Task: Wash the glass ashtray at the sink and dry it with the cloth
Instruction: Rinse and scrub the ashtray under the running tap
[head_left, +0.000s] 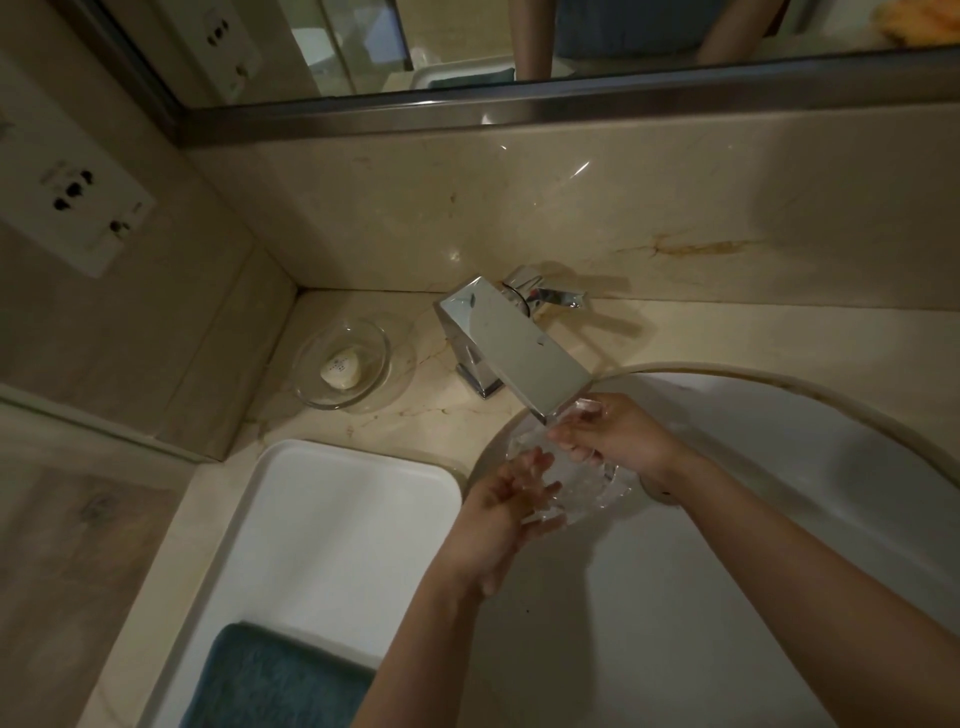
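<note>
The clear glass ashtray is held over the white sink basin, just below the spout of the chrome tap. My left hand grips its near left edge, fingers curled round the rim. My right hand holds the far right side, fingers bent over the glass under the spout. Water blurs the glass, so its exact shape is hard to make out. A teal cloth lies in the near end of a white tray left of the sink.
A glass dish with a bar of soap stands on the marble counter left of the tap. A wall socket is on the left wall. A mirror runs along the back.
</note>
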